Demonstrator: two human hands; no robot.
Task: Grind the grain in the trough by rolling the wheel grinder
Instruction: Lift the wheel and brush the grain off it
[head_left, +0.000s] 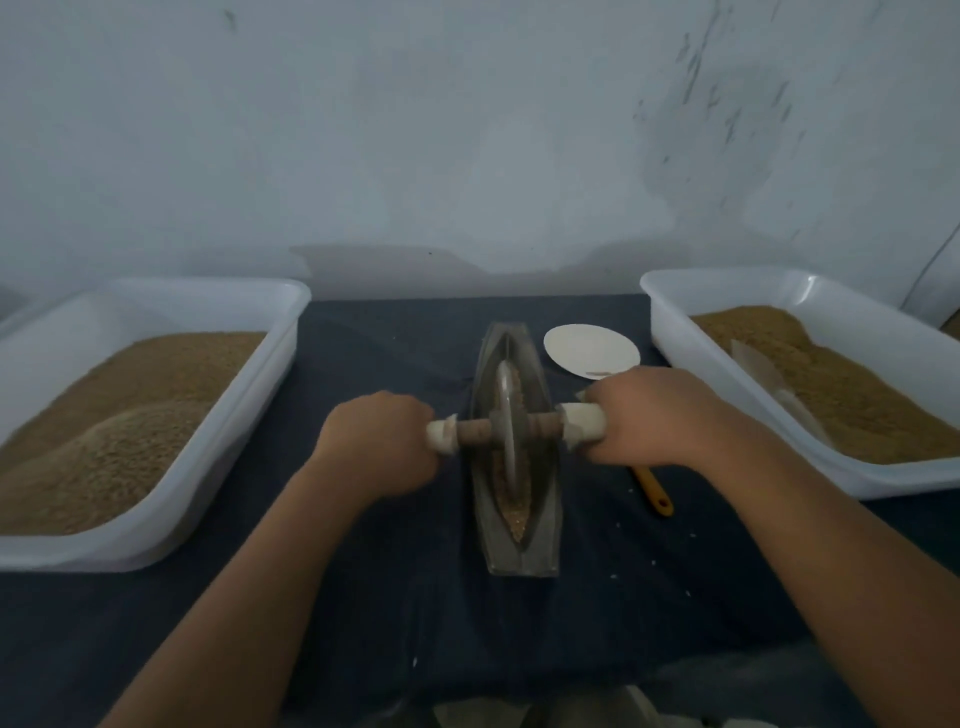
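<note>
A narrow boat-shaped metal trough (545, 545) lies lengthwise on the dark cloth in front of me. Brown grain (518, 519) fills its groove near the close end. The metal wheel grinder (508, 415) stands upright in the groove around the trough's middle, with a wooden axle through it. My left hand (379, 441) grips the white-wrapped left end of the axle. My right hand (649, 421) grips the white-wrapped right end. Both fists are curled round the handles on either side of the trough.
A white tub (249, 415) heaped with brown grain stands on the left. A second white tub (727, 415) with grain and a scoop stands on the right. A white plate (587, 348) lies beyond my right hand, a yellow handle (655, 491) beneath it. A pale wall rises behind.
</note>
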